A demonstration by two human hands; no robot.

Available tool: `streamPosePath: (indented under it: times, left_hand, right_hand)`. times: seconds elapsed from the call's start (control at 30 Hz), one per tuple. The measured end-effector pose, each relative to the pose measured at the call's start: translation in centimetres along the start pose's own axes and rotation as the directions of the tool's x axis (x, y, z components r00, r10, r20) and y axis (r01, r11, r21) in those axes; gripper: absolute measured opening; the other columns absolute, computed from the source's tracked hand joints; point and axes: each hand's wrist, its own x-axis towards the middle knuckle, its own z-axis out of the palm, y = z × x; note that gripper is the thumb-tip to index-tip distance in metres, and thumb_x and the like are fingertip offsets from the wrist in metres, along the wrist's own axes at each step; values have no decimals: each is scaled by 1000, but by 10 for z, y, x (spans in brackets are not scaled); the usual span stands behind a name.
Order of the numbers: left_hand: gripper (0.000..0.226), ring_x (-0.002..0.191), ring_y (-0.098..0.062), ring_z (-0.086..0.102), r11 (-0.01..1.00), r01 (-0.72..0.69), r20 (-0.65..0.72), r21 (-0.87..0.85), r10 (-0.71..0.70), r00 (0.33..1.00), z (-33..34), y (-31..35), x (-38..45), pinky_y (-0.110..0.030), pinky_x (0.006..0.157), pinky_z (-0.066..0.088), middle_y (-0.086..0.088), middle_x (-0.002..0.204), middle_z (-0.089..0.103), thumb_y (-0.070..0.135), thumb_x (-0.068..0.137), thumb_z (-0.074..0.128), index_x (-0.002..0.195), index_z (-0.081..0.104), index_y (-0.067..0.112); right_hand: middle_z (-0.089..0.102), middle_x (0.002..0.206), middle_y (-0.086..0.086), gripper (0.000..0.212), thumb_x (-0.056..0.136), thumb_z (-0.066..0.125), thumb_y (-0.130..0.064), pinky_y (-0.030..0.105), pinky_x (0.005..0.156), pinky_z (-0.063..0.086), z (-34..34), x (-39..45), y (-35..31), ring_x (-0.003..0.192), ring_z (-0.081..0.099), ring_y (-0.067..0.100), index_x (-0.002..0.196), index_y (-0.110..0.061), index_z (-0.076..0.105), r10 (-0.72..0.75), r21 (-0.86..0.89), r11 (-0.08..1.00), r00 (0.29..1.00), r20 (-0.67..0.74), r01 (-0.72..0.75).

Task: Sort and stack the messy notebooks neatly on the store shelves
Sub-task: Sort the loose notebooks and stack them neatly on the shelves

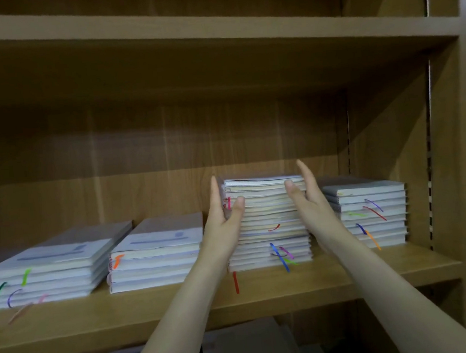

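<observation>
A tall stack of notebooks (270,221) with coloured ribbon markers stands on the wooden shelf (293,284), right of centre. My left hand (224,214) lies flat against the stack's left side, fingers straight and pointing up, thumb on the front edges. My right hand (304,195) presses the right side the same way, its thumb on the upper front edges. Three lower stacks share the shelf: one at the far left (47,271), one left of centre (157,257), one at the right (372,214).
The shelf board above (212,30) overhangs the stacks with plenty of height between. The cabinet's right side wall (449,155) stands close to the right stack. Grey notebooks (243,351) lie on the shelf below.
</observation>
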Motion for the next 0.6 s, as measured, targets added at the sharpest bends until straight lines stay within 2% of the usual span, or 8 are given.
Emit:
streamPosePath:
  times: [0.07,0.13,0.23,0.33,0.4,0.47,0.53,0.6]
  left_hand:
    - [61,137,-8,28,1000,-7,-18,-21,6,1000,2,-2,5,-37,114,30,14,152,23,38,97,42,148,8,41]
    - [53,132,-5,33,999,-23,-33,-30,22,999,4,-3,9,-31,111,33,14,147,31,35,99,39,147,18,40]
    - [45,121,-3,41,999,-44,-52,-8,43,998,5,-2,12,-16,95,38,15,134,39,31,100,37,144,27,36]
    - [46,128,-11,42,1000,-16,-67,2,16,998,4,-2,13,-32,108,37,8,141,41,31,100,38,145,27,34]
    - [51,134,-15,37,998,49,-93,-49,-53,994,3,2,9,-38,113,31,2,149,36,29,100,42,147,23,31]
    - [55,138,-17,31,997,80,-165,8,-78,983,6,8,2,-35,114,27,1,152,29,28,99,44,149,20,28]
    - [54,138,-16,29,972,41,-280,230,26,960,11,16,-13,-23,106,26,1,153,28,25,99,43,148,21,22]
    - [48,132,-13,34,916,-117,-340,384,258,904,23,24,-29,-15,99,27,-1,147,35,16,98,42,144,29,16]
  right_hand:
    - [28,153,-3,52,98,39,-40,32,108,28,3,2,3,139,29,17,147,-32,21,-37,-71,997,999,-34,35]
    - [39,145,0,46,99,38,-38,28,97,33,3,4,8,130,39,17,143,-28,29,-71,-159,986,995,-66,59]
    - [50,134,2,40,99,39,-37,24,86,33,6,8,8,112,48,15,138,-26,39,-70,-194,980,990,-120,46]
    - [57,121,2,37,99,43,-34,23,82,35,7,6,2,99,50,12,135,-27,44,-53,-202,979,989,-140,24]
    - [52,121,-7,40,99,44,-33,22,86,35,1,-1,0,106,47,8,139,-30,40,-25,-194,981,996,-86,8]
    - [46,129,-13,45,99,44,-33,25,97,35,-12,-9,-1,117,44,6,143,-32,35,-13,-162,987,997,-70,1]
    - [47,137,-6,44,99,44,-28,27,100,36,-35,-16,-5,124,44,10,143,-30,36,-15,-154,988,988,-154,-9]
    - [51,136,-1,39,100,44,-22,24,93,38,-65,-18,-12,120,46,9,139,-25,43,-52,-227,974,966,-253,-8]
